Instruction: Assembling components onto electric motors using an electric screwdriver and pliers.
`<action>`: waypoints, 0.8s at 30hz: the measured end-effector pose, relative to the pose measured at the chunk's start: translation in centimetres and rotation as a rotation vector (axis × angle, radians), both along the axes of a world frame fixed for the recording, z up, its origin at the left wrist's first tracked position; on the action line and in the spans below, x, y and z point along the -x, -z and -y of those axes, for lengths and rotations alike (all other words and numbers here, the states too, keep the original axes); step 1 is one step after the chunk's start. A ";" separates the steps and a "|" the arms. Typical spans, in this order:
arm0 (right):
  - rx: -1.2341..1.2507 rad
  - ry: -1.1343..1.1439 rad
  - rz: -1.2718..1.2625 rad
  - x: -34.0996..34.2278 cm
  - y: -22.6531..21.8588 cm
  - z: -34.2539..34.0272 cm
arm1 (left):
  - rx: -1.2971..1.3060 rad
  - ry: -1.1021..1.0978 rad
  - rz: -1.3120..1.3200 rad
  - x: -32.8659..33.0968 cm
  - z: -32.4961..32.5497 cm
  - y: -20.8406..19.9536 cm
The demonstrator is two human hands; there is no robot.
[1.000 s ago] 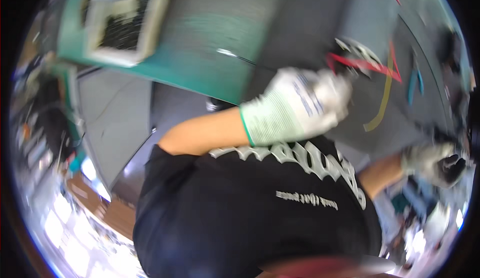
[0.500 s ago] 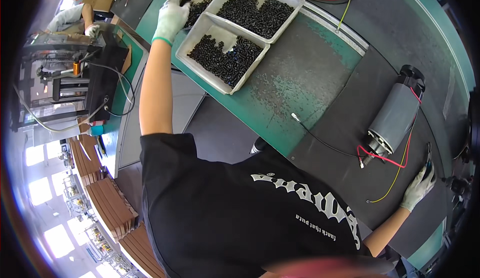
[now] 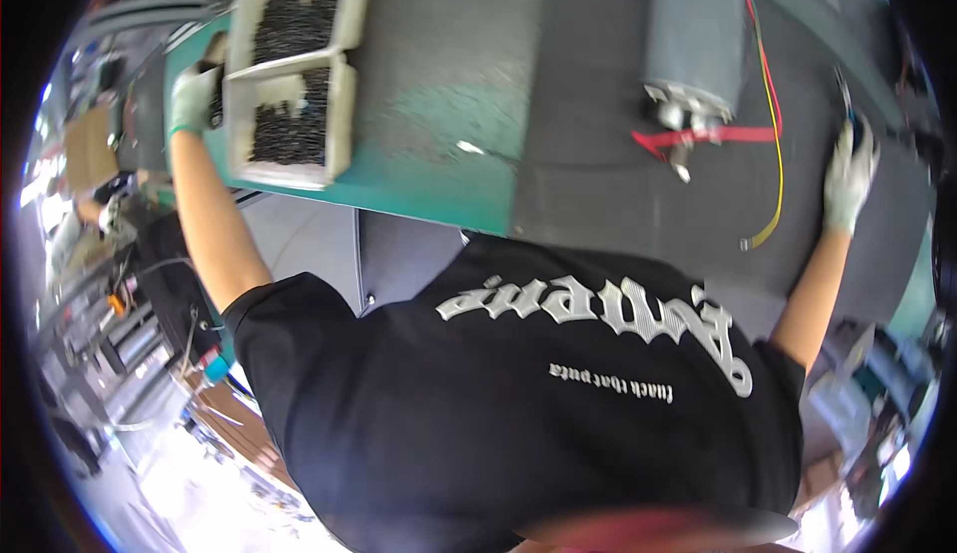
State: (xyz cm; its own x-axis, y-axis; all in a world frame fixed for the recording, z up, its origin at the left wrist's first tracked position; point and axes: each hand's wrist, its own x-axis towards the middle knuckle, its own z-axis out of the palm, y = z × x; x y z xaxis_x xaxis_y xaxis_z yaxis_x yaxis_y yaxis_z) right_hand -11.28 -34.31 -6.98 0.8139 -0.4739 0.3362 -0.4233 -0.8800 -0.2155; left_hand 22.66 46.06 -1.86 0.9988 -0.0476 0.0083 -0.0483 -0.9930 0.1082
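Observation:
My left hand (image 3: 193,100), in a white glove, is at the small scoop-like container (image 3: 215,60) beside the pale trays; its fingers are smeared by motion. Small black parts (image 3: 289,133) fill much of the near tray (image 3: 342,120), and more lie in the far tray (image 3: 351,0). On the right, my gloved right hand (image 3: 850,176) is closed around slim pliers (image 3: 845,100) with metal tips and dark blue handles. Between the hands lies a grey cylindrical motor (image 3: 695,35), with a red wire (image 3: 738,135) and a yellow wire (image 3: 779,174) at its end.
A thin black lead with a pale connector (image 3: 471,147) lies across the green and dark mats. The table's front edge (image 3: 419,216) runs close to my body. Another person's hand (image 3: 110,216) shows at far left near machinery, above stacked brown cardboard (image 3: 234,423).
My view has swung round, so the trays now appear further left and the motor higher. My left hand remains by the small container; my right still holds the pliers.

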 end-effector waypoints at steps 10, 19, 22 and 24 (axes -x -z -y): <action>-0.014 -0.032 0.098 0.0 0.9 0.3 | 0.103 -0.131 0.079 -0.6 -1.4 1.1; -0.008 -0.064 0.060 0.8 1.8 3.0 | 0.249 -0.063 0.179 2.8 0.9 1.0; -0.011 -0.138 0.080 1.0 2.7 4.4 | 0.620 -0.201 0.168 3.6 0.5 0.4; -0.024 -0.121 0.122 0.9 2.7 4.5 | 1.160 -0.317 0.121 3.9 0.3 -0.1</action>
State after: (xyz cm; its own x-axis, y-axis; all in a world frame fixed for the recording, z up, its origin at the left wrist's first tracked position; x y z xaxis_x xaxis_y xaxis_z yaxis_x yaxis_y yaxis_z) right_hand -12.18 -38.84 -9.68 0.8192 -0.3842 0.4258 -0.2842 -0.9168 -0.2804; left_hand 18.72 45.78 -1.80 0.9545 0.2973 -0.0224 0.1089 -0.2777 0.9545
